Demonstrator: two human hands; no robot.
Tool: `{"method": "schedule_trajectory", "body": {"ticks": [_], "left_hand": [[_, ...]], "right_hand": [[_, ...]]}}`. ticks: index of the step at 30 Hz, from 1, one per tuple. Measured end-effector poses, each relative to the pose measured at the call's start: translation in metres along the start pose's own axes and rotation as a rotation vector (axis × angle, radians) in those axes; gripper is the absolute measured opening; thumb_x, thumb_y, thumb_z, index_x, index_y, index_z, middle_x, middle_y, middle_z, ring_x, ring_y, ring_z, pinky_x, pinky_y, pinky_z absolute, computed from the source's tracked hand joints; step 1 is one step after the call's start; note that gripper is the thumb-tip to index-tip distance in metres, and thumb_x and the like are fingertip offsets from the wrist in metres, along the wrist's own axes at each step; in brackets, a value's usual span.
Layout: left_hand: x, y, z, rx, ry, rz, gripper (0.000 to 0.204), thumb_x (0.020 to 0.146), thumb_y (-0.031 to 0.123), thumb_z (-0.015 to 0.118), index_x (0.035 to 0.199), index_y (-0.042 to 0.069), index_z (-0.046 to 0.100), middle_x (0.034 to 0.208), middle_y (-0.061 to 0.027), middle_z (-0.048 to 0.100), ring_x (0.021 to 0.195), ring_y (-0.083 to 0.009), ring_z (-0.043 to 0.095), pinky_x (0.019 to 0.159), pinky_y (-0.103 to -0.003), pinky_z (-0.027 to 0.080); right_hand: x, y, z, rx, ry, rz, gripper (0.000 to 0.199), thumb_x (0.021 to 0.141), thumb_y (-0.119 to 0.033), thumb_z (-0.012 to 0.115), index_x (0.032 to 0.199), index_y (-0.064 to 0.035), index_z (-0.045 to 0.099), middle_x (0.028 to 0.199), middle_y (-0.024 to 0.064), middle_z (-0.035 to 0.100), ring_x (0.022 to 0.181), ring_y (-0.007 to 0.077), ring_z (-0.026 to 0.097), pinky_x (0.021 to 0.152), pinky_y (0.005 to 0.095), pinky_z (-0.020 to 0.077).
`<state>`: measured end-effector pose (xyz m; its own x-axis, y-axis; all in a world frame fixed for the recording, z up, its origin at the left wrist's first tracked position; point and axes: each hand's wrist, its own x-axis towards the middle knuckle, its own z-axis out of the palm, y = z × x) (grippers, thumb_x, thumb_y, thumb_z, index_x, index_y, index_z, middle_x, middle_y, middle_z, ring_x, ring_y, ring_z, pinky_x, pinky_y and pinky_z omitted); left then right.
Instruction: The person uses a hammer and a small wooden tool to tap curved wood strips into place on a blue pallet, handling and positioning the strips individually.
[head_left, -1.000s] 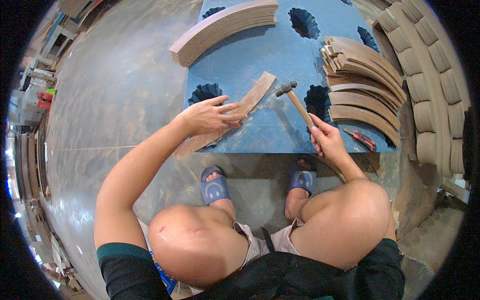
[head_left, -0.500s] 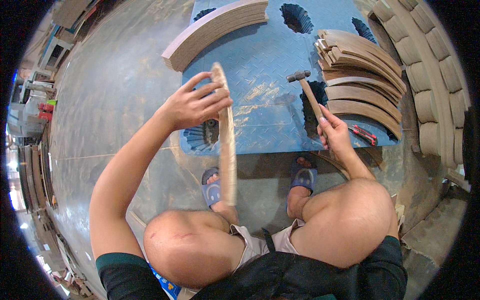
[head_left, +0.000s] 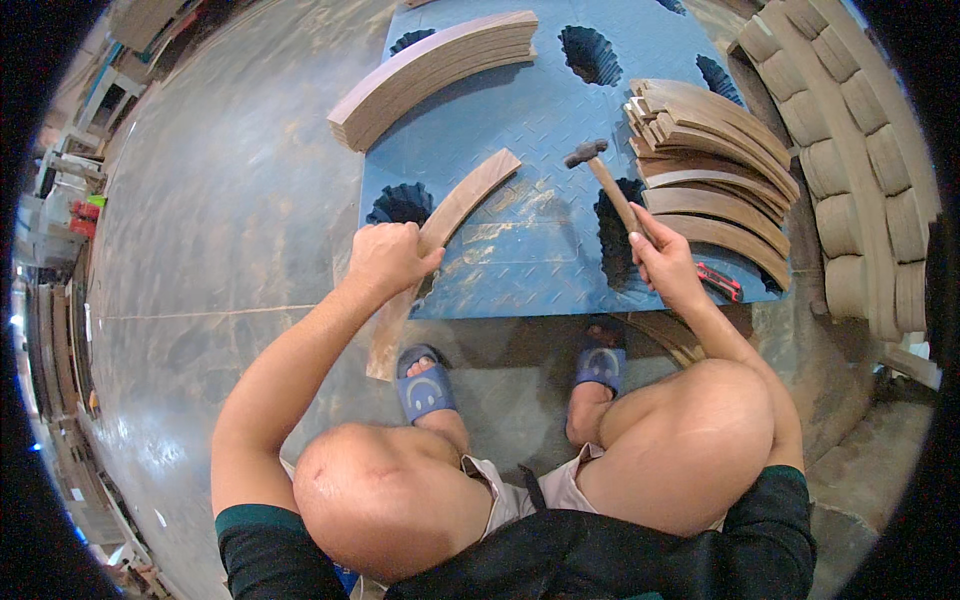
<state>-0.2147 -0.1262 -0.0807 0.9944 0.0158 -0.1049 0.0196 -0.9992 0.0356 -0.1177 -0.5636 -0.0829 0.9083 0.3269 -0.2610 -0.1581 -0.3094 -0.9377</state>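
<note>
My left hand (head_left: 392, 258) is closed round a curved wooden strip (head_left: 466, 192). The strip's far end lies over the blue pallet (head_left: 520, 275), while its near end sticks out past the pallet's front edge above the floor. In my right hand (head_left: 664, 258) is a hammer (head_left: 612, 188), gripped by its wooden handle. Its dark head points away from me, over the pallet. The hammer and the strip are apart. Just beyond my right hand sits a stack of curved wooden pieces (head_left: 715, 205).
A neat stack of curved boards (head_left: 435, 75) stands at the pallet's far left. A red utility knife (head_left: 718, 282) lies by the near right corner. Ribbed holes (head_left: 590, 55) open in the pallet. More bundled curved pieces (head_left: 840, 180) line the right side. My sandalled feet (head_left: 428, 385) are close to the front edge.
The strip has turned from upright and edge-on to lying slanted, its far end now further right. My left hand has come lower and closed round it. The hammer has barely shifted.
</note>
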Motion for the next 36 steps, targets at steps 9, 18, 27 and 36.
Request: {"method": "schedule_trajectory", "body": {"ticks": [9,18,27,36], "left_hand": [[-0.025,0.012,0.027,-0.142,0.185,-0.013,0.067,0.103,0.055,0.076,0.152,0.010,0.067,0.117,-0.0171,0.081,0.102,-0.0385,0.080,0.085,-0.052,0.064],[-0.070,0.004,0.061,-0.358,0.121,-0.119,0.076,0.104,0.048,0.078,0.172,0.025,0.054,0.109,-0.0153,0.074,0.096,-0.0393,0.077,0.081,-0.053,0.062],[-0.060,0.004,0.069,-0.406,0.114,-0.141,0.074,0.106,0.047,0.075,0.174,0.026,0.052,0.107,-0.0118,0.070,0.095,-0.0375,0.076,0.078,-0.050,0.062],[-0.060,0.005,0.069,-0.439,0.113,-0.161,0.074,0.104,0.045,0.077,0.172,0.027,0.055,0.106,-0.0114,0.070,0.096,-0.0379,0.076,0.080,-0.050,0.062]], "right_hand": [[0.016,0.001,0.033,-0.112,-0.170,-0.041,0.057,0.116,-0.016,0.068,0.172,-0.0159,0.057,0.084,-0.0062,0.060,0.063,0.0035,0.048,0.055,0.0238,0.0405],[0.055,-0.004,0.052,-0.075,-0.195,0.057,0.059,0.118,-0.018,0.066,0.175,-0.0205,0.053,0.083,-0.0046,0.059,0.061,0.0060,0.052,0.052,0.0258,0.0435],[0.085,0.014,0.054,0.022,-0.045,0.122,0.059,0.118,-0.021,0.065,0.175,-0.0234,0.052,0.081,-0.0028,0.060,0.059,0.0075,0.053,0.049,0.0269,0.0448],[0.065,0.001,0.073,0.135,-0.072,0.135,0.059,0.118,-0.021,0.066,0.175,-0.0214,0.052,0.083,-0.0029,0.061,0.059,0.0065,0.052,0.049,0.0260,0.0439]]}}
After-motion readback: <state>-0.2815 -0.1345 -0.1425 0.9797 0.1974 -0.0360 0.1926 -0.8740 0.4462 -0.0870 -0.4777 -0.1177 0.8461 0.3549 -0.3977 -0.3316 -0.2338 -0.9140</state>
